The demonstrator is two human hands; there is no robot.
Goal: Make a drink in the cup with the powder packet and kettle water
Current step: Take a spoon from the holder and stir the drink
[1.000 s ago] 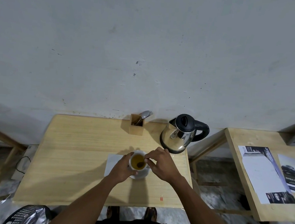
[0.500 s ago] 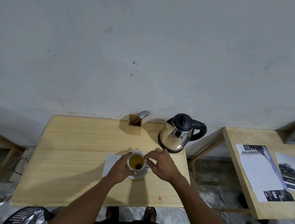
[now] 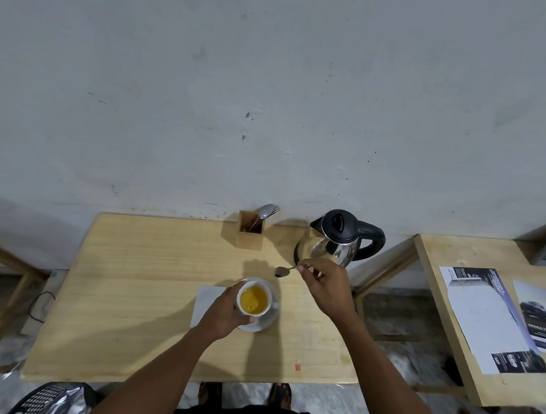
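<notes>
A white cup (image 3: 254,298) holding yellow drink stands on a white saucer (image 3: 264,323) near the middle of the wooden table (image 3: 134,294). My left hand (image 3: 224,312) grips the cup's left side. My right hand (image 3: 324,284) holds a small metal spoon (image 3: 282,271) by its handle, its bowl in the air above and to the right of the cup. The steel kettle (image 3: 337,239) with a black lid and handle stands at the table's back right, just behind my right hand. No powder packet is visible.
A wooden holder (image 3: 251,230) with cutlery stands at the back by the wall. A white napkin (image 3: 207,303) lies left of the saucer. A second table (image 3: 447,305) at the right carries printed sheets (image 3: 488,318). A dark basket (image 3: 50,400) sits at bottom left.
My right hand has lifted the spoon out of the cup and moved it up and to the right toward the kettle. My left hand stays on the cup.
</notes>
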